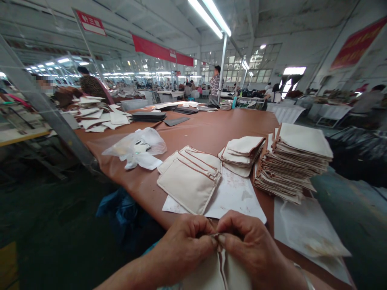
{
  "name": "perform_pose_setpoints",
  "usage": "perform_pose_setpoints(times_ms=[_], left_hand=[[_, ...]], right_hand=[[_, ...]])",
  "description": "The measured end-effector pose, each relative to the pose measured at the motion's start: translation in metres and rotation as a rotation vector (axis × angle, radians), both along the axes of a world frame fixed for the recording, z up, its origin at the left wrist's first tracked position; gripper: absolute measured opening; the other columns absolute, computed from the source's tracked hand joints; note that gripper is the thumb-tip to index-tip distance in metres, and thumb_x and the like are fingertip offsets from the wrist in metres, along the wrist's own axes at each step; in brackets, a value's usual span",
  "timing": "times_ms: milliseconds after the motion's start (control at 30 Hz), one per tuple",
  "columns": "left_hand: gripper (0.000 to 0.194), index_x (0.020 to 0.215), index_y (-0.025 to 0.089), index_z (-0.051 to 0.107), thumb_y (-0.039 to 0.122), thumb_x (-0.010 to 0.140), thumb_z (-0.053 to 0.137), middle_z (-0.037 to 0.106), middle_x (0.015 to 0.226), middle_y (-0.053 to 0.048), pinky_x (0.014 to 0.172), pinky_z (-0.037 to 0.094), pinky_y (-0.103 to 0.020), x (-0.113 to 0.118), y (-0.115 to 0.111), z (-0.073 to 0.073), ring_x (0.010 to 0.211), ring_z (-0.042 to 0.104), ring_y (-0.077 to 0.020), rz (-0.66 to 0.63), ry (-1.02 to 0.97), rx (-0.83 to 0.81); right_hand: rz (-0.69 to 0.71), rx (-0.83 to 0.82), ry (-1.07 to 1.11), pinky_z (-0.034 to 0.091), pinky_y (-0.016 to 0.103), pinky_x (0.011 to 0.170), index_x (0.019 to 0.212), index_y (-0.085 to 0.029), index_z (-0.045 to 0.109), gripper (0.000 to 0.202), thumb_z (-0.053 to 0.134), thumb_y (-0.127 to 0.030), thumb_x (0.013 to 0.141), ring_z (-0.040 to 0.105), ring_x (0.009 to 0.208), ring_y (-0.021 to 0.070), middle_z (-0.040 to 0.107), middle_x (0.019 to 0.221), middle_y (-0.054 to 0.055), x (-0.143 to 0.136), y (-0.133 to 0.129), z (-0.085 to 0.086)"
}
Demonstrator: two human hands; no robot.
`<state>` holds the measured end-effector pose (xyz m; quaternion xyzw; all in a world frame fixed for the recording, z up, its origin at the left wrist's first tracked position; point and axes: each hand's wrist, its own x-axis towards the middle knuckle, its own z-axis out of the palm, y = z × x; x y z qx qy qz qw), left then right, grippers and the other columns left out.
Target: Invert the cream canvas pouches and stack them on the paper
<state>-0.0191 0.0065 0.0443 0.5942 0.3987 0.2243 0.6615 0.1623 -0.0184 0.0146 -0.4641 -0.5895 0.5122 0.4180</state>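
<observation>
A cream fabric piece (208, 274) with a brown-edged slit down its middle hangs at the bottom centre. My left hand (187, 245) pinches its top edge from the left, and my right hand (248, 241) pinches the same edge from the right. The two thumbs nearly touch at the top of the slit. Just beyond my hands, several cream pieces with brown strips (189, 183) lie fanned out, partly on a white paper sheet (238, 195). The lower part of the held piece is cut off by the frame.
A tall stack of cream pieces (293, 161) stands at the right table edge, beside a smaller pile (242, 151). A clear plastic bag (139, 147) lies at the left on the brown table (211, 129). Dark sheets (148, 117) are farther back. People are in the background.
</observation>
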Motion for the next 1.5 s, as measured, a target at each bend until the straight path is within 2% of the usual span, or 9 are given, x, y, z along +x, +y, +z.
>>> perform_pose_setpoints(times_ms=[233,500,600,800,900,1033,1200,1400,1500], left_hand=[[0.009,0.067,0.012,0.066,0.021,0.066,0.067,0.056,0.06,0.001,0.052,0.032,-0.02,-0.001,-0.003,-0.01,0.055,0.039,-0.0097,0.027,-0.082,-0.063],[0.015,0.061,0.012,0.06,0.025,0.059,0.068,0.061,0.055,-0.005,0.044,0.032,-0.021,0.002,-0.012,-0.02,0.044,0.046,-0.0108,0.111,-0.261,-0.354],[0.031,0.063,0.013,0.058,0.038,0.066,0.076,0.063,0.061,-0.007,0.048,0.034,-0.022,0.001,-0.011,-0.022,0.051,0.051,-0.0137,0.074,-0.234,-0.275],[0.038,0.072,0.013,0.059,0.048,0.081,0.07,0.059,0.067,-0.003,0.054,0.037,-0.021,-0.01,-0.007,-0.013,0.059,0.051,-0.0117,-0.048,-0.156,0.029],[0.037,0.074,0.013,0.059,0.046,0.088,0.063,0.058,0.069,-0.003,0.057,0.039,-0.021,-0.013,-0.006,-0.004,0.061,0.05,-0.0116,-0.097,-0.117,0.143],[0.035,0.072,0.012,0.059,0.042,0.09,0.061,0.059,0.069,-0.004,0.059,0.041,-0.022,-0.012,-0.01,0.001,0.062,0.051,-0.0126,-0.107,-0.115,0.212],[0.034,0.068,0.015,0.056,0.042,0.086,0.064,0.055,0.064,-0.001,0.055,0.037,-0.022,-0.009,-0.013,-0.003,0.058,0.046,-0.0111,-0.027,-0.18,0.229],[0.023,0.073,0.016,0.057,0.029,0.092,0.056,0.061,0.069,-0.003,0.061,0.038,-0.022,-0.007,-0.007,-0.009,0.063,0.053,-0.0123,-0.056,0.138,0.685],[0.021,0.072,0.018,0.053,0.03,0.084,0.065,0.058,0.068,0.0,0.058,0.035,-0.022,-0.01,-0.006,-0.009,0.061,0.048,-0.0113,-0.062,0.173,0.673]], right_hand=[[0.173,0.359,-0.251,0.046,0.027,0.067,0.098,-0.02,0.071,0.016,0.057,-0.027,0.092,0.06,0.072,0.0173,0.067,0.081,0.004,0.017,-0.013,0.003],[0.092,0.212,-0.585,0.033,0.026,0.052,0.065,-0.017,0.064,0.033,0.06,-0.038,0.09,0.054,0.057,0.0131,0.063,0.064,0.001,0.014,-0.012,-0.005],[0.149,0.229,-0.602,0.037,0.026,0.056,0.067,-0.018,0.063,0.034,0.057,-0.041,0.091,0.055,0.061,0.0144,0.062,0.067,0.002,0.018,-0.013,-0.009],[0.194,0.28,-0.097,0.047,0.029,0.076,0.099,-0.019,0.062,0.03,0.039,-0.038,0.101,0.059,0.083,0.0187,0.065,0.092,0.006,0.033,-0.014,0.004],[0.281,0.141,-0.094,0.045,0.027,0.076,0.09,-0.017,0.062,0.033,0.039,-0.037,0.102,0.058,0.08,0.0166,0.065,0.089,0.006,0.03,-0.009,0.019],[0.426,0.184,-0.078,0.044,0.024,0.07,0.084,-0.016,0.061,0.027,0.047,-0.034,0.098,0.057,0.075,0.0146,0.065,0.084,0.005,0.022,-0.003,0.024],[0.381,0.274,-0.096,0.042,0.024,0.062,0.077,-0.016,0.058,0.025,0.051,-0.033,0.094,0.051,0.065,0.0129,0.059,0.072,0.001,0.021,0.003,0.011],[0.439,0.168,-0.179,0.045,0.025,0.072,0.095,-0.015,0.064,0.029,0.045,-0.036,0.099,0.056,0.079,0.0154,0.064,0.089,0.005,0.027,0.011,0.026],[0.435,0.156,-0.135,0.042,0.023,0.064,0.084,-0.014,0.062,0.028,0.052,-0.037,0.096,0.052,0.071,0.0138,0.062,0.08,0.003,0.026,0.012,0.024]])
